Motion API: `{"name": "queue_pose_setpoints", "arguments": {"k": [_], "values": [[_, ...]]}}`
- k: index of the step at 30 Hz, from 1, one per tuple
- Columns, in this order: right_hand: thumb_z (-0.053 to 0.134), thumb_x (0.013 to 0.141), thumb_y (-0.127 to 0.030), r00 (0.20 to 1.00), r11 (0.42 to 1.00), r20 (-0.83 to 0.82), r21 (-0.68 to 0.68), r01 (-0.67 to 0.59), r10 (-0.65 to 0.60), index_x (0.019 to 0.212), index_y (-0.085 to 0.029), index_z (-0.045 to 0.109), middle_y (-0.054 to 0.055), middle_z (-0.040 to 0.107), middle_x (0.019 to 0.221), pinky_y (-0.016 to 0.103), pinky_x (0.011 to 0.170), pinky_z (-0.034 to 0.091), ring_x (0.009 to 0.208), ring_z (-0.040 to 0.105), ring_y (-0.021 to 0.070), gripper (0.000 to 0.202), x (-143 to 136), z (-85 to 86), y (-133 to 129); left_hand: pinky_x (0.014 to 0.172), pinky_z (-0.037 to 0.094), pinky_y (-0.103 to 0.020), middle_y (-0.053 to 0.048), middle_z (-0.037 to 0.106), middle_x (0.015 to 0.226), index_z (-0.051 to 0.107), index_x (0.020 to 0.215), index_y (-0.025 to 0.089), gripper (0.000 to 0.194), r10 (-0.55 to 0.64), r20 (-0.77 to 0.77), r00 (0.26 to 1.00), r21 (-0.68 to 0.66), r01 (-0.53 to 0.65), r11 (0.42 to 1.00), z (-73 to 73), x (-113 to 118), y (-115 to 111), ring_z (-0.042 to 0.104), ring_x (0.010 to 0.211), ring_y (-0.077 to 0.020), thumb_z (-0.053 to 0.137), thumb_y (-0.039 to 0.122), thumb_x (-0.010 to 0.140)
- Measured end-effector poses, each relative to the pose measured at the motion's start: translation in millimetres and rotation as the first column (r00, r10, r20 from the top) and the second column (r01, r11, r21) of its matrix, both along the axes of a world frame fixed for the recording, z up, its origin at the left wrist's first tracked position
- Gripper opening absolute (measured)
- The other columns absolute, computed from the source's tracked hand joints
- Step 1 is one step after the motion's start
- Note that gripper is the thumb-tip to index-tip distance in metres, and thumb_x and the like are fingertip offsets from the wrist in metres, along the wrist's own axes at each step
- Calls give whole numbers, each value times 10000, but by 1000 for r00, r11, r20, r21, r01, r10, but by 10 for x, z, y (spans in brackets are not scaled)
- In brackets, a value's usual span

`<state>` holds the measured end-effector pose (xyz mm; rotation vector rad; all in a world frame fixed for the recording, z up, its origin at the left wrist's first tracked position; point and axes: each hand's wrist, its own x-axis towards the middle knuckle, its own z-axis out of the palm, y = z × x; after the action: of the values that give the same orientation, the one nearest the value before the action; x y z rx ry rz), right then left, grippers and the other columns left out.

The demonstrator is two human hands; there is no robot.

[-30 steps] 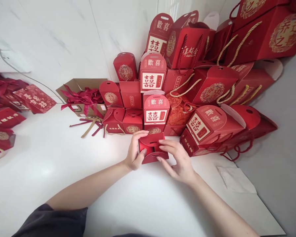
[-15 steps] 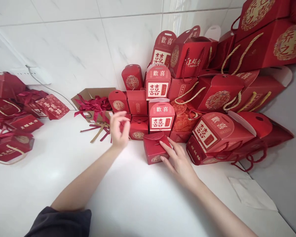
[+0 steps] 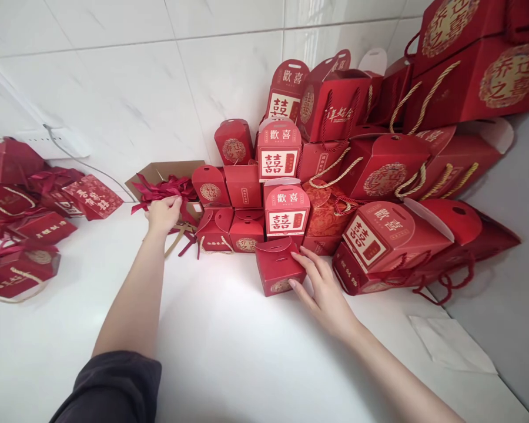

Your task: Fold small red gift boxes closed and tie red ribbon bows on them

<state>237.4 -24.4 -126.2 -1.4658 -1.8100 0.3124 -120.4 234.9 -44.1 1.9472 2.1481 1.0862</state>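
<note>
My left hand (image 3: 164, 212) is at the front of an open cardboard box (image 3: 197, 170), its fingers drawn together on a dark red ribbon. Loose ribbons (image 3: 170, 185) fill that box and spill over its edge. My right hand (image 3: 324, 291) rests on a small red gift box (image 3: 271, 264) with a closed, slotted top. Its fingers are spread over the box's right side and top edge, with the thumb near the front face. The fingers are straight, not wrapped round it.
Stacked red gift boxes (image 3: 286, 154) stand against the tiled wall, and larger ones with rope handles (image 3: 379, 164) rise at the right. Ribbon-tied boxes (image 3: 24, 267) sit at the left. Ribbon strips (image 3: 187, 244) lie before the cardboard box. A white paper sheet (image 3: 452, 343) lies at right.
My left hand has moved left, from beside the stacked boxes to the ribbons, and its fingers have closed. My right hand and the small box have stayed in place.
</note>
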Motion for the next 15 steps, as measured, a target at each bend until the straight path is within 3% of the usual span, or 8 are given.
{"name": "queue_pose_setpoints", "arguments": {"k": [4,9,11,13,15], "values": [[484,963,-358,1000,1000,-21,11,-1,1,1444,-281,374,112,372,1497,515,1121,385,1370,391,277,500,-1,15,3,1031,415,-349,-32,704,1195,699,1171,196,405,-30,33,999,29,29,999,73,-31,65,601,1128,-237,460,392,909],[494,959,-347,1000,1000,-29,19,-11,12,1432,-267,390,121,409,1470,529,1111,394,1360,404,283,492,-2,22,3,1051,311,-563,-122,737,1031,752,889,155,329,24,7,1000,6,-24,1000,96,13,107,517,1185,-371,654,452,785],[497,958,-340,999,1000,-32,23,-11,12,1432,-268,389,123,420,1462,534,1105,400,1355,410,286,491,-1,25,1,1048,282,-602,-132,731,1043,744,881,161,296,14,-6,1000,16,-14,1000,113,46,110,524,1177,-378,669,432,789],[494,959,-333,1000,1000,-29,22,-11,12,1428,-266,391,123,424,1459,533,1104,401,1352,412,285,485,0,29,1,1078,238,-614,-119,705,1150,731,968,171,270,-28,1,1000,110,27,994,159,57,118,517,1205,-354,656,386,823],[492,961,-330,1000,1000,-24,14,-10,10,1424,-262,394,123,421,1462,526,1106,400,1354,408,281,478,2,34,4,1125,143,-637,-111,661,1254,705,1075,153,293,-128,56,990,325,103,940,244,43,138,472,1268,-333,656,329,845]]}}
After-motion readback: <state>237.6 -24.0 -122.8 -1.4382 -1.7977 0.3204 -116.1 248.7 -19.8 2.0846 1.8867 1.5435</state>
